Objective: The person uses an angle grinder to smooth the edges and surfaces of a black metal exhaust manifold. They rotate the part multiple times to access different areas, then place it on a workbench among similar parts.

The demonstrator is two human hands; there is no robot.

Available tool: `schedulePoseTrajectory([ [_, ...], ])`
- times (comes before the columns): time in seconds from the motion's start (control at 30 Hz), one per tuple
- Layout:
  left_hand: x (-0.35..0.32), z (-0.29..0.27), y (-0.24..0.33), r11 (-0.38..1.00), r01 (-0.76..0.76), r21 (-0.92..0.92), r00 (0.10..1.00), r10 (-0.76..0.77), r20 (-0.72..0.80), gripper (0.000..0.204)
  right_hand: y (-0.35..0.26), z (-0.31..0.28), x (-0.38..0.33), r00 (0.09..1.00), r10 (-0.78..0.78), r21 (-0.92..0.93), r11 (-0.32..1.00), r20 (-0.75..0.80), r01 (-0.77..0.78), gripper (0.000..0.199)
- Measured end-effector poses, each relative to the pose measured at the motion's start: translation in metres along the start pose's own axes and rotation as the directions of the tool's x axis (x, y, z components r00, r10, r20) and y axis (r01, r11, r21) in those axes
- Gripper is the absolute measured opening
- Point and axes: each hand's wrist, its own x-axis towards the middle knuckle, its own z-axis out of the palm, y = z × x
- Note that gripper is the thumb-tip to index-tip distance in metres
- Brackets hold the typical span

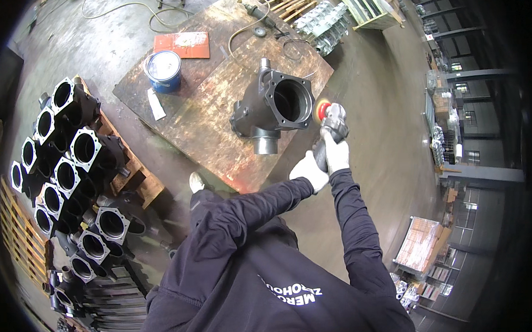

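Observation:
Both my hands wear white gloves and hold an angle grinder with a red and yellow disc point(323, 110). Wrapped round the rear of its dark body is my left hand point(309, 171). Farther forward, near the grey grinder head point(335, 122), my right hand point(336, 152) grips the same tool. The disc is just right of a black cast metal housing point(263, 104), apart from its flanged round opening. This housing stands on a stained worktable point(199, 139), with a bare metal pipe end pointing toward me.
A blue paint bucket point(164, 72) and a red flat board point(182, 45) are on the table's far left. A cable and another power tool point(259, 15) lie at its far end. Several black housings point(67, 174) stand on wooden pallets at left. Silvery castings point(322, 27) are beyond the table.

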Motion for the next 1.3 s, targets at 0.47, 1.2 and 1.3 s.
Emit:
schedulePoseTrajectory([
  [0.47,0.046,0.181,-0.01,0.976,0.059,0.208,0.998,-0.057,-0.017,0.063,0.149,-0.137,0.068,0.989,0.096,0.358,0.925,0.112,-0.13,0.052],
  [1.2,0.045,0.055,-0.05,0.999,-0.043,-0.033,0.303,-0.018,-0.953,0.04,0.205,-0.242,0.227,0.862,0.431,0.456,0.731,0.267,-0.507,0.022],
  [1.3,0.067,0.032,-0.059,0.98,-0.1,-0.174,0.246,-0.145,-0.958,0.036,0.187,-0.233,0.249,0.847,0.444,0.515,0.673,0.293,-0.531,0.02],
])
